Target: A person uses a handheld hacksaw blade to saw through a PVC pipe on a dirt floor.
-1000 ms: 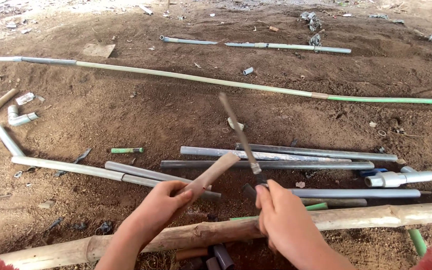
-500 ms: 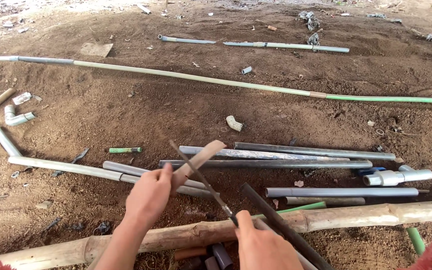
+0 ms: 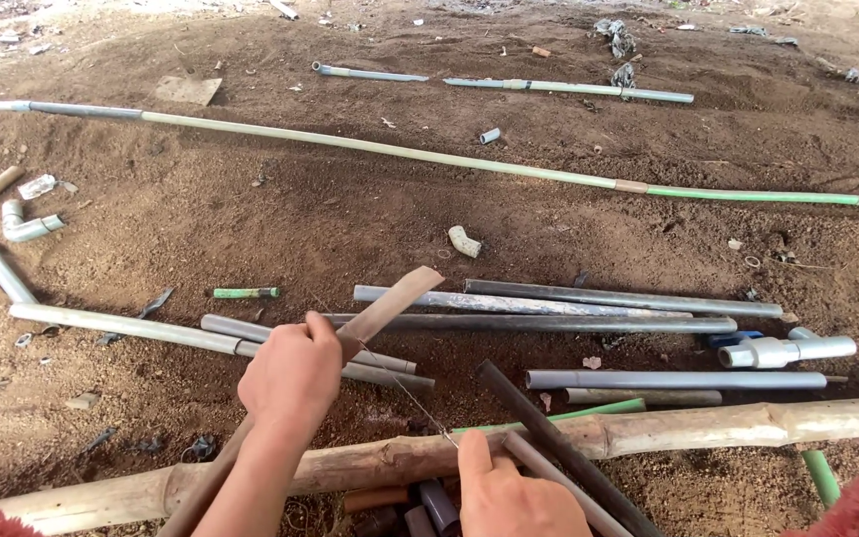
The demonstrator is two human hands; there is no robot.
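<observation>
Head view, looking down at bare brown dirt [image 3: 280,214] strewn with pipe offcuts.

Left hand [image 3: 290,373]: fingers curled tight around a flat wooden stick [image 3: 390,304], gripped partway along. The stick's upper end slants up and to the right; its lower end runs down past the wrist and is cut off at the bottom edge.

Right hand [image 3: 509,492]: low in frame, wrist out of view. It rests on a dark pipe [image 3: 559,447] that slants from mid-frame down to the bottom right. How far the fingers close cannot be told; they are hidden under the palm.

A thin wire or string [image 3: 405,393] seems to run from the stick toward the right thumb, too fine to be sure.

A bamboo pole [image 3: 708,426] lies crosswise just beyond both hands, partly covered by them. Behind it, grey pipes [image 3: 589,298] lie roughly parallel, with a white pipe fitting [image 3: 782,350] at right. A long pale pipe [image 3: 380,149] crosses the far ground. Red fabric shows at both bottom corners, mostly cut off.
</observation>
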